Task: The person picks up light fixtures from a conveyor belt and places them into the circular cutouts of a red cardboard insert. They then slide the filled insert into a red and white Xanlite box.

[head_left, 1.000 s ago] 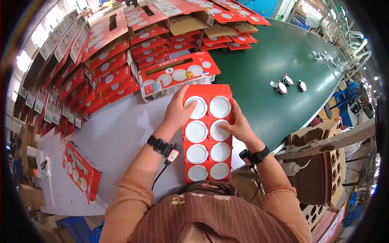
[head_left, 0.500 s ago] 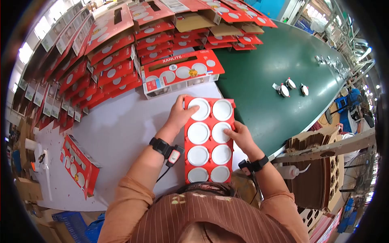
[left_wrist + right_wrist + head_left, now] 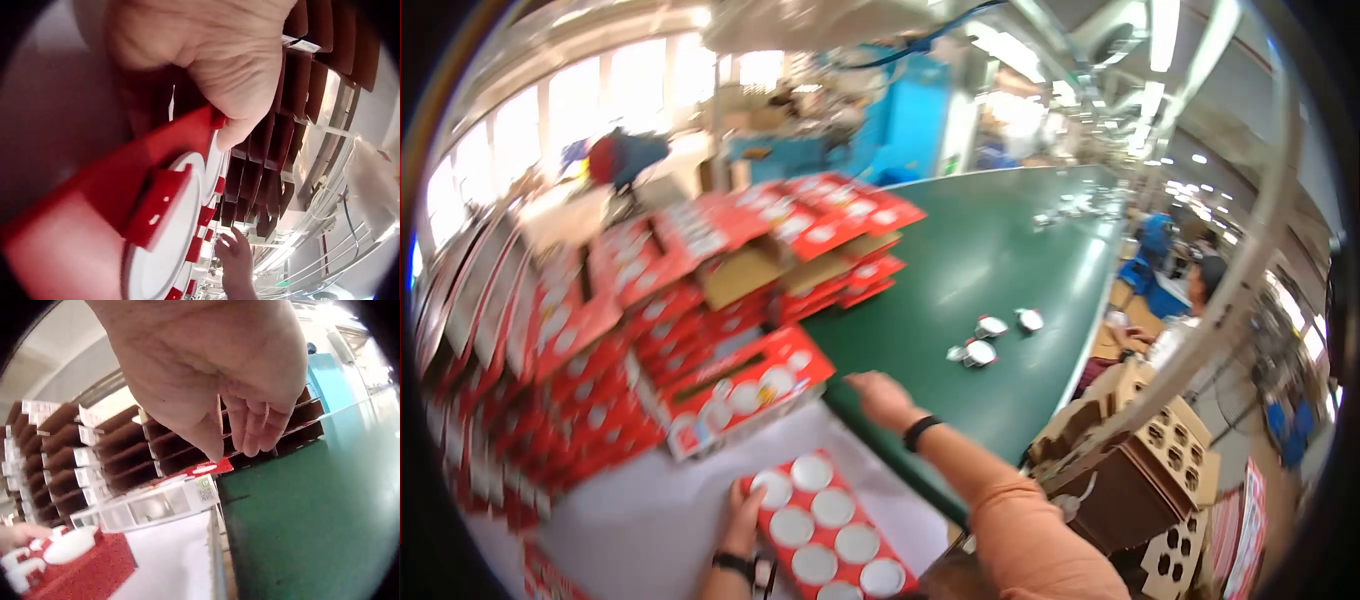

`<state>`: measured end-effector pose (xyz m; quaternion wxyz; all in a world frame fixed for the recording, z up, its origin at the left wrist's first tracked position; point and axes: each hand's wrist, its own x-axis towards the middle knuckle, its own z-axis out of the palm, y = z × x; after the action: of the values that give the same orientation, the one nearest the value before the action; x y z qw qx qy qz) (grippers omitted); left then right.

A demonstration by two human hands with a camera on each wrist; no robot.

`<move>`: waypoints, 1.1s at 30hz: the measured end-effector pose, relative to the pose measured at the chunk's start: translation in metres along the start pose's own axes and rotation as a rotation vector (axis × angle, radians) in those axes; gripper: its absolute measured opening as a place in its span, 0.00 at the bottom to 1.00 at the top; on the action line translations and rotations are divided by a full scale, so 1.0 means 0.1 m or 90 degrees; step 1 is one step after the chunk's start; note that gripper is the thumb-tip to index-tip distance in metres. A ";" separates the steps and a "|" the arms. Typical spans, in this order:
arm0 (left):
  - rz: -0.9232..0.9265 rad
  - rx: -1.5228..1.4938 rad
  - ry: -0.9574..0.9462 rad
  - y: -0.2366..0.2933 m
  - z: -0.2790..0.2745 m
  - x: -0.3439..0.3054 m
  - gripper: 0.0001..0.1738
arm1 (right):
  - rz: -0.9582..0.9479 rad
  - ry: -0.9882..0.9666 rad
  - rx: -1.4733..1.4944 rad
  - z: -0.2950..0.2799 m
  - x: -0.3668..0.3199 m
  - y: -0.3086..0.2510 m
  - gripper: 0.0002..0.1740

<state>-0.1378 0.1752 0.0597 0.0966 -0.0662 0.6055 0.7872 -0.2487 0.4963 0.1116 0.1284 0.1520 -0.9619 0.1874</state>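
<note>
A red tray (image 3: 805, 520) with two rows of round white discs lies on the white table in the head view. My left hand (image 3: 742, 525) grips its upper left edge, the thumb over a disc; in the left wrist view the same hand (image 3: 206, 56) holds the red edge (image 3: 187, 134). My right hand (image 3: 887, 402) holds nothing and hovers over the green surface, near the right end of a red XANLITE-type box (image 3: 745, 392). In the right wrist view, the fingers of that hand (image 3: 212, 381) hang loosely above the box end (image 3: 156, 503).
Stacked red cartons (image 3: 590, 300) fill the left and back. Several white round fittings (image 3: 980, 352) lie on the green surface (image 3: 940, 260). Brown cardboard with holes (image 3: 1170, 450) stands at the right beside a metal bar (image 3: 1200, 350). A person in white (image 3: 1178, 335) is farther right.
My right hand has let go of the tray and moved forward over the green surface. My left hand still grips the tray. The head view has tilted up and turned right.
</note>
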 end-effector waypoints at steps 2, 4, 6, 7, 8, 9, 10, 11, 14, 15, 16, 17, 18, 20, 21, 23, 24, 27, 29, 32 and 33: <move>0.027 0.006 0.022 -0.24 -0.14 0.14 0.16 | 0.012 -0.036 -0.116 0.11 0.22 -0.07 0.26; 0.059 0.068 0.048 -0.35 -0.22 0.24 0.19 | -0.004 -0.036 -0.223 0.28 0.41 -0.06 0.27; 0.092 0.113 0.054 -0.35 -0.26 0.28 0.17 | -0.007 -0.019 -0.242 0.39 0.53 -0.10 0.27; 0.103 0.139 0.052 -0.37 -0.27 0.29 0.17 | -0.008 -0.018 -0.241 0.43 0.59 -0.09 0.27; 0.111 0.166 0.049 -0.37 -0.28 0.30 0.17 | -0.048 0.002 -0.230 0.44 0.62 -0.11 0.26; 0.091 0.128 0.054 -0.38 -0.27 0.30 0.17 | -0.085 0.019 -0.218 0.46 0.62 -0.13 0.24; 0.082 0.130 0.054 -0.39 -0.28 0.29 0.17 | -0.081 0.011 -0.215 0.48 0.64 -0.15 0.24; 0.085 0.107 0.054 -0.34 -0.26 0.27 0.17 | -0.106 -0.003 -0.207 0.47 0.68 -0.16 0.23; 0.096 0.093 0.056 -0.41 -0.28 0.29 0.16 | -0.176 0.035 -0.200 0.40 0.67 -0.11 0.18; 0.107 0.107 0.058 -0.44 -0.31 0.31 0.16 | -0.213 0.051 -0.205 0.33 0.66 -0.10 0.17; 0.107 0.107 0.057 -0.45 -0.33 0.33 0.16 | -0.249 0.069 -0.209 0.26 0.65 -0.08 0.16; 0.108 0.111 0.051 -0.47 -0.35 0.34 0.16 | -0.263 0.109 -0.200 0.17 0.62 -0.10 0.12; 0.109 0.115 0.044 -0.46 -0.34 0.33 0.16 | -0.262 0.111 -0.202 0.04 0.57 -0.12 0.12; 0.102 0.115 0.052 -0.41 -0.31 0.31 0.17 | -0.248 0.187 -0.145 -0.21 0.46 -0.14 0.08; 0.093 0.114 0.064 -0.39 -0.27 0.30 0.17 | -0.216 0.217 -0.106 -0.33 0.39 -0.13 0.06; 0.100 0.109 0.051 -0.44 -0.29 0.33 0.17 | -0.034 0.210 -0.048 -0.66 0.18 -0.14 0.06; 0.106 0.107 0.044 -0.44 -0.29 0.33 0.17 | 0.065 0.248 -0.004 -0.85 0.06 -0.18 0.06; 0.077 0.089 0.040 -0.38 -0.25 0.28 0.16 | 0.094 0.460 0.096 -1.42 -0.32 -0.21 0.04; 0.077 0.104 0.036 -0.35 -0.24 0.26 0.16 | 0.088 0.548 -0.005 -1.81 -0.54 -0.26 0.04; 0.076 0.120 0.041 -0.35 -0.22 0.27 0.17 | 0.058 0.642 -0.174 -2.23 -0.76 -0.47 0.06; 0.075 0.121 0.050 -0.34 -0.22 0.27 0.17 | 0.047 0.635 -0.217 -2.26 -0.79 -0.52 0.06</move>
<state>-0.1562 0.1647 0.0159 0.0322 -0.0516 0.6836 0.7273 -0.1156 0.5594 0.3069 0.5871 -0.0124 -0.8052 0.0823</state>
